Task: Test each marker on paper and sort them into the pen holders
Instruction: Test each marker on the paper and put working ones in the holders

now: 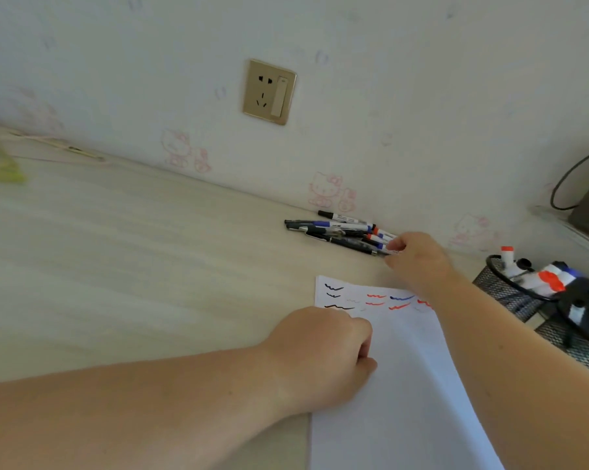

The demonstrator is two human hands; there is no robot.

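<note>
A loose pile of slim markers and pens with white, black and blue barrels point(340, 232) lies on the pale wood-grain desk top point(133, 266), hard against the wall and just beyond the right hand's fingertips. The right hand point(416, 257) reaches into the near end of that pile, thumb and fingers closed around the end of one white-barrelled marker point(389, 248); how firmly it is held cannot be told.

Below that hand, and under the right forearm, lies a white sheet of paper point(405, 385) with short wavy test strokes in black, red and blue point(371, 300) along its far edge. The left hand point(323, 354) rests on the sheet's left side, fingers curled under into a loose fist, knuckles pressing on the paper; nothing shows in its grasp.

To the right of the right forearm stand two black wire-mesh pen holders point(523, 300), side by side; the farther one holds several white markers with red, blue and black caps point(537, 276), while the nearer one's contents are blurred.

Beyond the hands, on the white wall with faint pink cartoon-cat prints point(330, 191), sits a gold-coloured socket plate with a switch point(269, 92). Far left of the left hand, a blurred yellow-green object point(1, 164) lies on the desk.
</note>
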